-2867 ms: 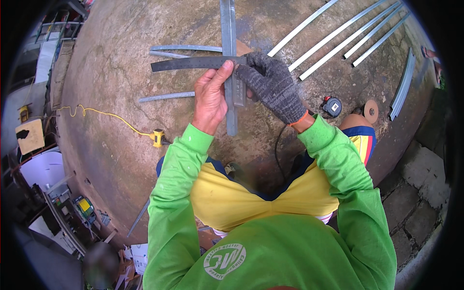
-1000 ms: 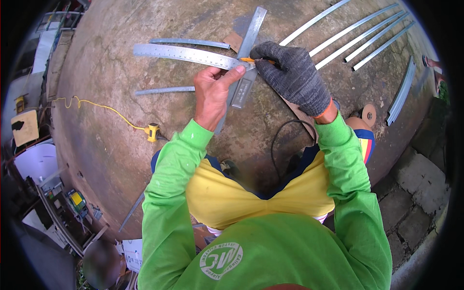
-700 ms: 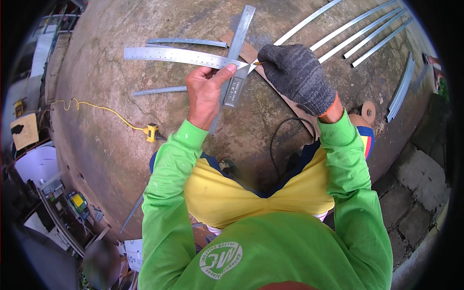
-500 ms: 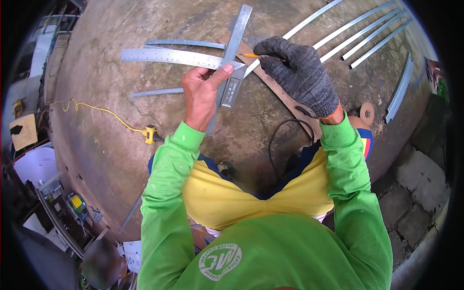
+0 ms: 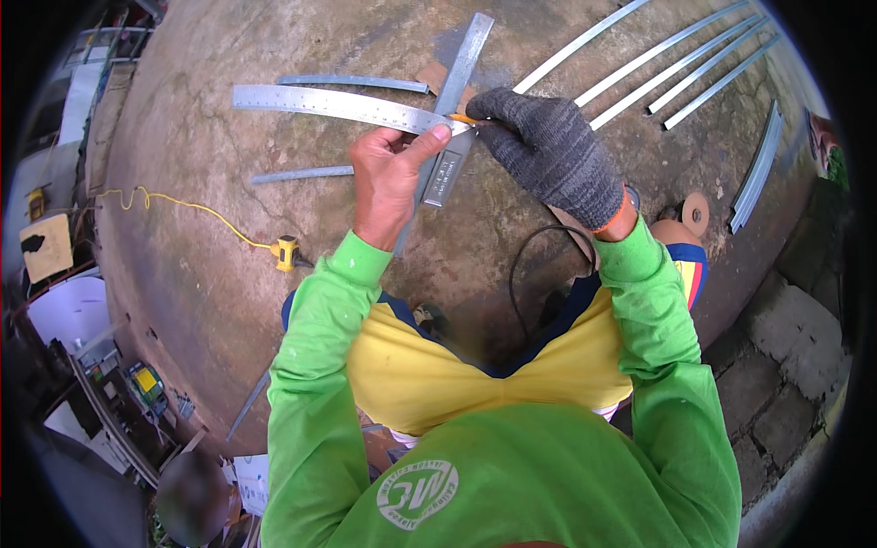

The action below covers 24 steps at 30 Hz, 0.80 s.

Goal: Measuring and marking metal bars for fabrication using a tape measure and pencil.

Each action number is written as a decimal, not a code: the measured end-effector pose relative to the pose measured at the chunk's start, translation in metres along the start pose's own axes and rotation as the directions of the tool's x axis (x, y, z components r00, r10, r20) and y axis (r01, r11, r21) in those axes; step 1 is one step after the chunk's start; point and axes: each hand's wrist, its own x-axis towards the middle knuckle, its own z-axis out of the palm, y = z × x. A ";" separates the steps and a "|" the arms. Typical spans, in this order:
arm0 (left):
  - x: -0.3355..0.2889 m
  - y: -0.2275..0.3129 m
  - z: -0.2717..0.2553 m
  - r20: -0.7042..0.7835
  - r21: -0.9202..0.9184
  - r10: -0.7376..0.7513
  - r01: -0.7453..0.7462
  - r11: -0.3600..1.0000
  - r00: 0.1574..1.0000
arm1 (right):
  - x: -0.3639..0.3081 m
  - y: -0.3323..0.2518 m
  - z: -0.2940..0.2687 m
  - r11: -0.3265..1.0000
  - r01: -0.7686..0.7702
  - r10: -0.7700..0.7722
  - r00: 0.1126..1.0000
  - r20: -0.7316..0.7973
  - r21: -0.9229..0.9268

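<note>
My bare left hand (image 5: pixel 385 183) is closed on a steel try square (image 5: pixel 338 105), its thumb pressing the blade near the corner. The square's ruled blade points left, and its grey stock (image 5: pixel 445 178) lies along a galvanized metal channel (image 5: pixel 466 57). That channel runs slantwise beneath the blade, with its lower end showing below my left hand. My right hand (image 5: pixel 562 151), in a dark grey knit glove, pinches an orange-yellow pencil (image 5: pixel 463 119). The pencil's tip is at the channel, beside the blade's edge; whether it touches is too small to tell.
Cut channel pieces (image 5: pixel 356 82) lie on the stained concrete floor (image 5: pixel 210 137) beyond the square. Several long channels (image 5: pixel 630 73) rest at the upper right. A yellow tool (image 5: pixel 286 253) with a yellow cord lies left, a tan disc (image 5: pixel 695 215) right. A black cable (image 5: pixel 513 274) curves near my legs.
My gloved right hand has moved left and slightly down, bringing the pencil to the channel beside the blade. The channel and square have shifted slightly to the right.
</note>
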 end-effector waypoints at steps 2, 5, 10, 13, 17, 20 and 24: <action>-0.003 -0.001 0.002 0.007 0.004 -0.008 0.008 1.000 1.000 | 0.000 -0.002 0.001 0.999 0.027 -0.026 0.999 0.018 -0.042; -0.004 -0.001 0.004 0.009 0.020 0.010 -0.010 1.000 1.000 | 0.000 -0.003 0.000 0.995 0.059 -0.056 0.998 0.031 -0.079; -0.004 0.002 0.004 -0.011 -0.017 0.001 -0.001 1.000 1.000 | -0.001 -0.004 -0.002 0.997 0.036 -0.032 0.998 0.063 -0.065; -0.005 0.004 0.005 -0.028 -0.051 0.027 -0.029 0.998 0.999 | -0.003 -0.004 -0.003 0.994 0.070 -0.071 0.997 -0.005 -0.081; 0.000 0.007 -0.001 -0.039 -0.085 -0.029 0.026 0.996 0.999 | -0.005 0.005 -0.017 0.968 0.014 0.018 0.992 0.122 -0.252; 0.003 0.007 -0.008 -0.041 -0.115 -0.058 0.053 0.992 0.997 | -0.005 0.013 -0.019 0.983 -0.086 0.105 0.988 0.111 -0.164; 0.005 0.003 -0.009 0.006 -0.146 -0.041 0.041 0.988 0.999 | -0.009 0.020 -0.002 0.984 -0.177 0.178 0.981 0.076 -0.025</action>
